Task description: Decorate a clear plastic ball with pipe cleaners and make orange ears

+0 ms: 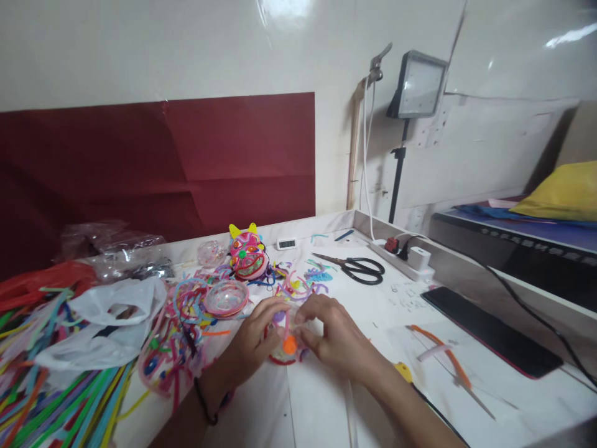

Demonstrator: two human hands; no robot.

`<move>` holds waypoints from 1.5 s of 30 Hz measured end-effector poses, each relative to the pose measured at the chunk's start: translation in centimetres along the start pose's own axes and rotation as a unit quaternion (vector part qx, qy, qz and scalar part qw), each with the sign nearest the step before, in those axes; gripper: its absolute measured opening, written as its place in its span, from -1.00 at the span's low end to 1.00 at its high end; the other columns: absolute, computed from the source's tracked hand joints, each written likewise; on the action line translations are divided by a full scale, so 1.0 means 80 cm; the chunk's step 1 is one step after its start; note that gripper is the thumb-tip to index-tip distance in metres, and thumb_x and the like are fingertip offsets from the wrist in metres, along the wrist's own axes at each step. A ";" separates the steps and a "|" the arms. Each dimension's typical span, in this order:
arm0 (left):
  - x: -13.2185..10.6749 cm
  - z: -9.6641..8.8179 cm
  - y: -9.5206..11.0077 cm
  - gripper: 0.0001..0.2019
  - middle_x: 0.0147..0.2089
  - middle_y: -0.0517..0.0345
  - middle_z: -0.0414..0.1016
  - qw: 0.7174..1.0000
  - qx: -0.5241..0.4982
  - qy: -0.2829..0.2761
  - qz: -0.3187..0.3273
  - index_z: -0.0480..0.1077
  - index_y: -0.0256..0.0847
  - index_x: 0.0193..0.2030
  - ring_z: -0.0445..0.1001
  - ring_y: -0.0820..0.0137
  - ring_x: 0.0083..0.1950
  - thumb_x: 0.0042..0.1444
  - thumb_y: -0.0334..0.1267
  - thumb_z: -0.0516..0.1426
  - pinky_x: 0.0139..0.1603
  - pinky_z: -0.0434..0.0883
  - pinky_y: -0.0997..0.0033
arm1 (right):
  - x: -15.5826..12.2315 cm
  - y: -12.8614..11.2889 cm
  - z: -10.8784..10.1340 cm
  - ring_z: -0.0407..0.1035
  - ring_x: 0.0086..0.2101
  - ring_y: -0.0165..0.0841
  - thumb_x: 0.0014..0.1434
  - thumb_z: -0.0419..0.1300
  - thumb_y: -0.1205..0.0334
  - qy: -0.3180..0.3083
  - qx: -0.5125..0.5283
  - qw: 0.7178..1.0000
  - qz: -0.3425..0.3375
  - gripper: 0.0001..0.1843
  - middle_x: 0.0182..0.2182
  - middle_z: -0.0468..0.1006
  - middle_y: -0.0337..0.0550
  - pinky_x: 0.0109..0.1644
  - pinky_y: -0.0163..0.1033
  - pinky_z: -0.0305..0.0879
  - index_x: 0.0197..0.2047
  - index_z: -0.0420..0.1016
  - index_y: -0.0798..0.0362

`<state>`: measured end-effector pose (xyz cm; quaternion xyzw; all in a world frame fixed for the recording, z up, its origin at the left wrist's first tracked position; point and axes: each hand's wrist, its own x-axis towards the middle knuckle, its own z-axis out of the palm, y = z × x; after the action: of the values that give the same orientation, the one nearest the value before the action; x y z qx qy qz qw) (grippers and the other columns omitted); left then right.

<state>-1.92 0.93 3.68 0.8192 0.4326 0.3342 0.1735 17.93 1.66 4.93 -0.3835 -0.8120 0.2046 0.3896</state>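
Observation:
My left hand (254,339) and my right hand (333,333) meet over a small round craft piece (285,348) with an orange pom-pom (290,345) and a pink pipe cleaner rising from it. The fingers of both hands are curled and pinch this piece just above the white table (326,404). A black band circles my left wrist. A finished colourful pipe-cleaner head with yellow ears (247,255) stands behind the hands.
Loose pipe-cleaner scraps (181,336) and a clear round dish (227,297) lie to the left, with long pipe cleaners (56,398) and plastic bags beyond. Black scissors (359,269), a power strip (405,255), a dark tablet (489,336) and an orange-handled tool (443,354) lie to the right.

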 end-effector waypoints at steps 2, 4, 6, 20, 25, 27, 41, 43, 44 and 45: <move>-0.002 0.001 -0.001 -0.67 0.17 0.00 0.32 1.000 -0.001 0.001 0.004 0.30 -0.14 0.11 0.21 0.21 0.24 0.20 -0.30 0.01 0.27 0.16 0.17 | -0.008 -0.007 0.005 0.35 -0.20 -0.23 0.00 0.22 0.43 -0.018 -0.005 1.000 0.001 -0.84 -0.32 0.51 -0.17 -0.08 -0.12 0.19 -0.33 0.43 0.01; -0.003 0.001 -0.002 -0.66 0.18 0.00 0.31 1.000 -0.001 0.003 0.011 0.30 -0.13 0.11 0.21 0.21 0.24 0.18 -0.32 0.01 0.27 0.17 0.15 | -0.014 -0.013 0.011 0.35 -0.20 -0.22 0.01 0.23 0.40 -0.025 -0.009 1.000 0.008 -0.85 -0.31 0.50 -0.16 -0.09 -0.12 0.19 -0.32 0.42 0.01; -0.003 0.001 0.000 -0.66 0.18 -0.01 0.31 1.000 0.000 0.006 0.015 0.30 -0.14 0.10 0.21 0.20 0.24 0.18 -0.33 0.01 0.27 0.17 0.13 | -0.019 -0.016 0.016 0.34 -0.22 -0.21 0.01 0.24 0.38 -0.023 -0.015 1.000 0.015 -0.86 -0.32 0.49 -0.15 -0.12 -0.11 0.19 -0.31 0.41 0.02; -0.006 -0.001 -0.006 -0.63 0.24 -0.02 0.22 1.000 -0.008 -0.023 0.005 0.25 -0.12 0.17 0.14 0.19 0.29 0.24 -0.17 -0.01 0.29 0.13 0.16 | -0.023 -0.007 0.027 0.32 -0.25 -0.22 0.04 0.20 0.44 0.008 -0.031 0.999 -0.016 -0.86 -0.33 0.46 -0.14 -0.12 -0.10 0.12 -0.32 0.39 0.04; -0.004 -0.001 -0.005 -0.63 0.24 0.00 0.22 0.999 -0.011 -0.032 -0.004 0.24 -0.12 0.17 0.14 0.22 0.30 0.22 -0.21 0.01 0.30 0.11 0.21 | -0.023 -0.004 0.026 0.32 -0.27 -0.23 0.08 0.20 0.42 0.010 -0.038 0.998 -0.042 -0.90 -0.35 0.46 -0.14 -0.16 -0.12 0.09 -0.33 0.39 0.05; -0.004 -0.001 -0.004 -0.63 0.25 -0.01 0.21 0.999 -0.009 -0.033 -0.005 0.24 -0.13 0.17 0.13 0.23 0.30 0.21 -0.22 0.03 0.31 0.10 0.22 | -0.024 -0.002 0.026 0.31 -0.27 -0.24 0.08 0.20 0.42 0.013 -0.037 0.998 -0.049 -0.90 -0.35 0.46 -0.15 -0.16 -0.12 0.08 -0.33 0.39 0.05; -0.002 0.002 -0.005 -0.60 0.20 0.00 0.23 1.000 0.001 -0.021 -0.005 0.26 -0.15 0.13 0.16 0.27 0.27 0.12 -0.36 0.10 0.29 0.11 0.26 | -0.025 0.002 0.029 0.30 -0.28 -0.28 0.12 0.19 0.42 0.033 -0.012 0.996 -0.078 -0.90 -0.35 0.45 -0.19 -0.16 -0.16 0.05 -0.30 0.39 0.03; -0.002 0.002 -0.004 -0.60 0.20 -0.01 0.24 1.000 0.000 -0.020 -0.005 0.26 -0.16 0.12 0.17 0.26 0.26 0.11 -0.37 0.10 0.29 0.12 0.25 | -0.025 0.002 0.028 0.30 -0.29 -0.28 0.12 0.19 0.42 0.029 -0.015 0.996 -0.077 -0.90 -0.35 0.44 -0.19 -0.16 -0.16 0.05 -0.30 0.39 0.03; -0.002 0.002 -0.004 -0.60 0.20 -0.01 0.24 1.000 0.000 -0.020 -0.005 0.26 -0.16 0.12 0.17 0.26 0.26 0.10 -0.37 0.10 0.29 0.13 0.24 | -0.026 0.002 0.028 0.29 -0.29 -0.28 0.12 0.18 0.41 0.028 -0.017 0.996 -0.077 -0.90 -0.35 0.44 -0.19 -0.17 -0.16 0.05 -0.30 0.39 0.03; -0.002 0.002 -0.003 -0.59 0.19 -0.01 0.24 1.000 0.000 -0.020 -0.006 0.26 -0.15 0.12 0.18 0.26 0.26 0.10 -0.37 0.10 0.28 0.13 0.24 | -0.026 0.002 0.027 0.29 -0.29 -0.27 0.13 0.18 0.41 0.027 -0.018 0.996 -0.078 -0.91 -0.36 0.44 -0.18 -0.17 -0.16 0.06 -0.30 0.39 0.03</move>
<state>-2.04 0.92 3.34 0.8229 0.4344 0.3167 0.1840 17.11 0.05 2.53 -0.3312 -0.8322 0.1490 0.4190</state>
